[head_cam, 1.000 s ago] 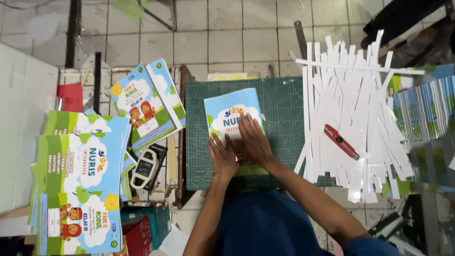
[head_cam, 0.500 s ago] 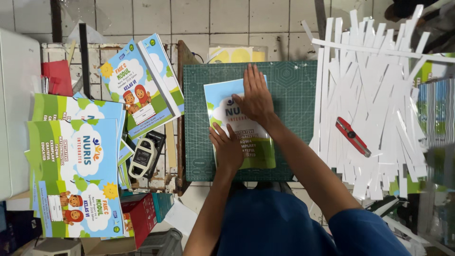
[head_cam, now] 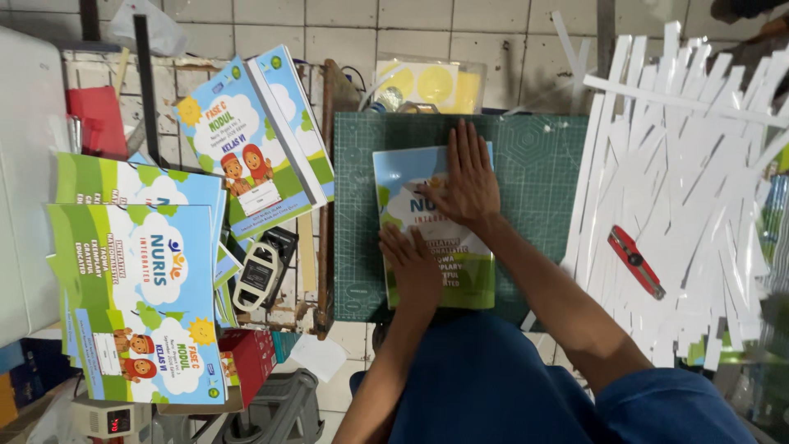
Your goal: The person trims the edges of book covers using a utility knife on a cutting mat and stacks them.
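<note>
A blue and green booklet [head_cam: 394, 185] lies on the dark green cutting mat [head_cam: 534, 156]. My right hand [head_cam: 466, 179] presses flat on the booklet's upper half, fingers spread and pointing away from me. Lower down, my left hand [head_cam: 413, 267] lies flat on the near left part of the cover. Neither hand grips anything.
A red utility knife [head_cam: 635, 262] rests on a heap of white paper strips [head_cam: 682, 189] right of the mat. Stacks of matching booklets [head_cam: 136, 288] and two more [head_cam: 246, 140] lie to the left, with a tape dispenser [head_cam: 261, 271] beside them. A wooden rail [head_cam: 325, 197] borders the mat's left edge.
My right hand has slid up the booklet away from me while the left hand stays pressed on the lower part. The view has shifted slightly.
</note>
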